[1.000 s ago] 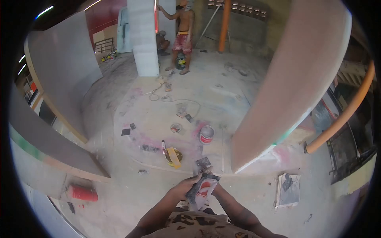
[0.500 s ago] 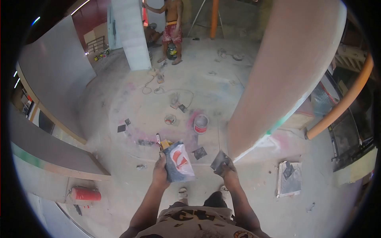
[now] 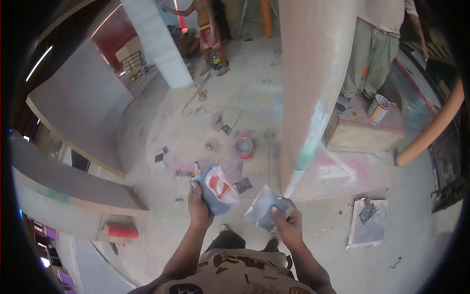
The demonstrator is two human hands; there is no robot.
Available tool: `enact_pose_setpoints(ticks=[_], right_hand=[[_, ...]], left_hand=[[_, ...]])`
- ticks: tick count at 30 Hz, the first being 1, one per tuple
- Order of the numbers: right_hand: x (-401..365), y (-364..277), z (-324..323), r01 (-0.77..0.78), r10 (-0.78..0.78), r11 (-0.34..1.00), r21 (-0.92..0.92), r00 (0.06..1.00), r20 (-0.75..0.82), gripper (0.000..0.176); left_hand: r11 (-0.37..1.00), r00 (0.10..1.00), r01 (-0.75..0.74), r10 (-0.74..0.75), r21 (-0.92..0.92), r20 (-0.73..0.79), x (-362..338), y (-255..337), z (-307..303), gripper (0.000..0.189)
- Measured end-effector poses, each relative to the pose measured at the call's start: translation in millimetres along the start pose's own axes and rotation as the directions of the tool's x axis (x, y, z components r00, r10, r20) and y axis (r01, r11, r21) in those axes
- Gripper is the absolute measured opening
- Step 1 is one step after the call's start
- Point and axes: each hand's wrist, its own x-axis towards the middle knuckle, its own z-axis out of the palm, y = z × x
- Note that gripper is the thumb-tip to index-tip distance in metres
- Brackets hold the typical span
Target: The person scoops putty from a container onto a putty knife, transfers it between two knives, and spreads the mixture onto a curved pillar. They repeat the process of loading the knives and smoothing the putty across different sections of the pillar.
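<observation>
My left hand (image 3: 197, 208) is closed on the edge of a dark grey putty board (image 3: 218, 208). A smear of red and pinkish-white putty (image 3: 219, 187) lies on its face. Beyond the board's top edge, the end of a dark-and-white handle (image 3: 197, 166) shows; the rest is hidden. In my right hand (image 3: 290, 223) is a thin, square grey putty spreader (image 3: 267, 208), with my thumb pressed on its face and a pale rim along its edges. The board and the spreader are apart, side by side in front of my body.
Ahead to the right rises a curved pinkish panel (image 3: 313, 63). A red-and-grey can (image 3: 245, 148) and a small tub (image 3: 211, 144) stand on the floor. One person (image 3: 372, 54) stands on a box (image 3: 362, 132), another person (image 3: 208, 34) farther back. A red cylinder (image 3: 121, 230) lies left.
My right hand has turned the spreader so its broad face shows, and brought it nearer the board. The view has shifted, and a person on the box has come into sight at right.
</observation>
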Motion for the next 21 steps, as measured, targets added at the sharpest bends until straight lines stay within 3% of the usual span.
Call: enact_pose_setpoints(ticks=[1,3,4,6,12,14,19,21], right_hand=[[5.0,-4.4,-3.0,-0.017,0.017,1.0,-0.004,1.0,0.017,0.032],[12.0,-12.0,-2.0,0.09,-0.085,0.986,-0.144,0.996,0.037,0.027],[14.5,-15.1,0.0,0.054,-0.046,0.986,-0.156,0.997,0.057,0.027],[24.7,-21.3,3.9,0.075,-0.061,0.981,-0.178,0.995,0.083,0.022],[38.3,-29.4,11.8,0.123,-0.098,0.964,-0.234,0.988,0.116,0.023],[42.6,-27.8,16.6,0.173,-0.139,0.954,-0.246,0.979,0.147,0.023],[66.0,-38.0,39.8,0.292,-0.256,0.926,-0.238,0.952,0.169,0.023],[71.5,-47.2,54.7,0.241,-0.231,0.959,-0.148,0.969,0.085,0.02]], left_hand=[[0.999,0.999,-0.034,0.034,0.003,-0.027,-3.7,2.8,16.4,0.053],[0.997,0.994,-0.072,0.072,0.011,-0.078,-3.3,2.6,31.9,0.053],[0.995,0.989,-0.099,0.101,0.022,-0.108,-7.1,2.5,33.9,0.053],[0.983,0.981,-0.176,0.18,0.056,-0.075,-7.0,1.7,38.5,0.046],[0.987,0.979,-0.157,0.149,-0.045,-0.138,-16.3,-8.3,54.4,0.046],[0.976,0.969,-0.183,0.199,0.122,-0.143,-21.6,-15.0,57.4,0.048],[0.943,0.969,-0.214,0.238,0.255,-0.068,-42.4,-40.8,49.7,0.048],[0.921,0.996,-0.078,0.084,0.381,-0.001,-48.2,-45.7,35.6,0.046]])
